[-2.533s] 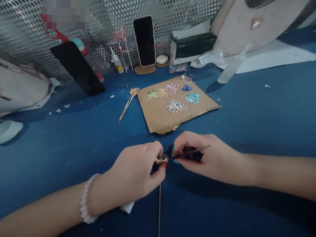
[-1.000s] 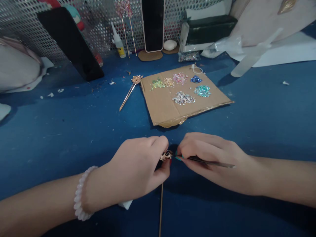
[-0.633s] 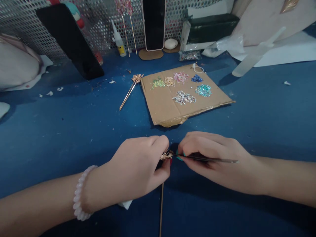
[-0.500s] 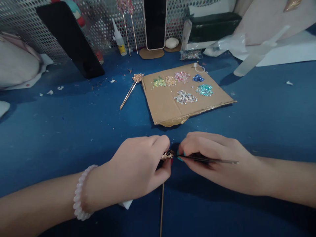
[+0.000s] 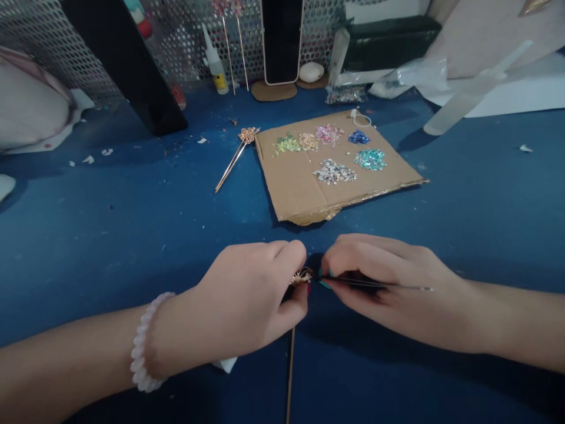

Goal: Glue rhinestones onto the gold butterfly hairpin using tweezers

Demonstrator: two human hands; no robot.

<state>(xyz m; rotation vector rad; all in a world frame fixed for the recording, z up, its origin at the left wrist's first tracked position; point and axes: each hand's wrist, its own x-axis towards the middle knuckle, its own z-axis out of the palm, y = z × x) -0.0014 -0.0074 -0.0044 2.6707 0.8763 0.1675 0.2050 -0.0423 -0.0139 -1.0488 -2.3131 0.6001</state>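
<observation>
My left hand (image 5: 251,294) is closed around the gold openwork head of a hairpin (image 5: 302,276), whose long thin stem (image 5: 290,377) points down toward me. Fingers hide most of the head. Thin dark tweezers (image 5: 388,285) are pinched in my right hand (image 5: 388,288), their back end lying across the hand. Their tip points left and is very close to the gold head; whether it touches I cannot tell. Beyond my hands lies a cardboard sheet (image 5: 295,194) with small heaps of coloured chips: green, pale peach, pink, blue, turquoise (image 5: 371,159) and silvery white (image 5: 334,171).
Left of the cardboard lies another gold hairpin (image 5: 233,159). Along the back stand a dark slab (image 5: 128,65), a glue bottle (image 5: 216,68), two upright sticks, a phone (image 5: 282,41) and a plastic packet (image 5: 346,94). A translucent squeeze bottle (image 5: 459,109) leans at right.
The view has shifted slightly, so the background sits a little higher and to the right. Both hands keep their grips, with hardly any movement between them.
</observation>
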